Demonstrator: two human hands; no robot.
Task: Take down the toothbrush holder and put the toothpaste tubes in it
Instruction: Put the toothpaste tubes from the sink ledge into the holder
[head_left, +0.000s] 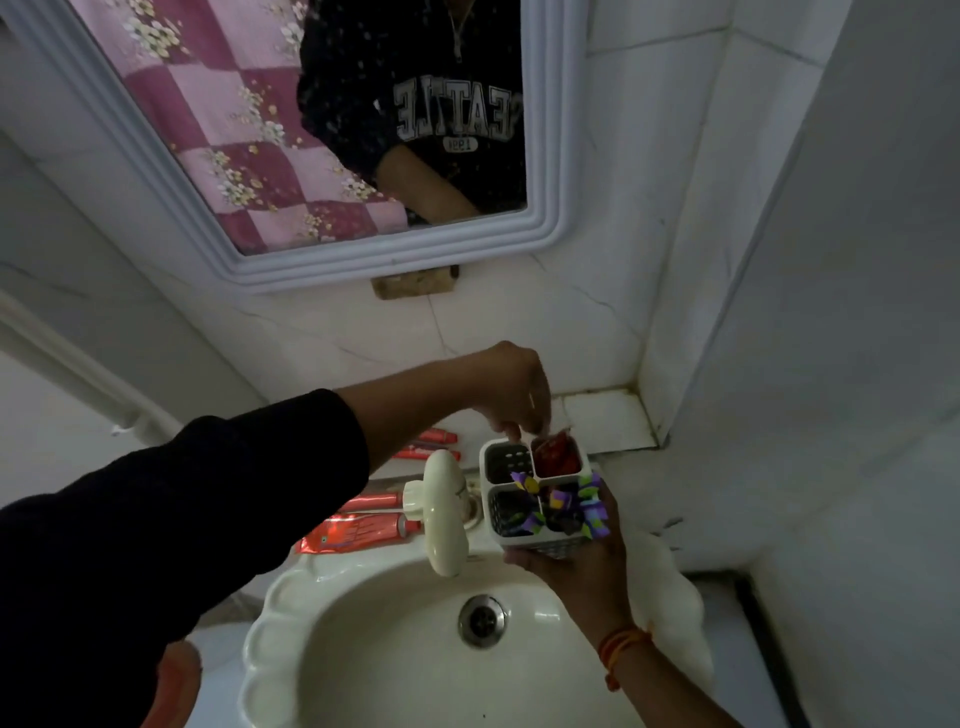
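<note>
Your right hand (566, 551) cups the white toothbrush holder (540, 499) from below and from its right side, its grip wrapped around the base, holding it upright over the far right rim of the sink (291, 613). The holder has four compartments; the far right one holds a red toothpaste tube (557, 453), and purple and green paper flowers (582, 506) decorate its near right corner. Your left hand (511, 389) reaches across from the left in a dark sleeve, fingertips pressed together, pinching the top of that red tube just above the far right compartment. More red toothpaste tubes lie on the ledge at the far left of the basin: two (436, 441) beyond your left forearm, touching or almost touching, and two (363, 519) nearer you, beside the cream tap (441, 514). The drain (482, 621) sits in the bowl below the holder. A white-framed mirror (363, 249) hangs on the tiled wall above
</note>
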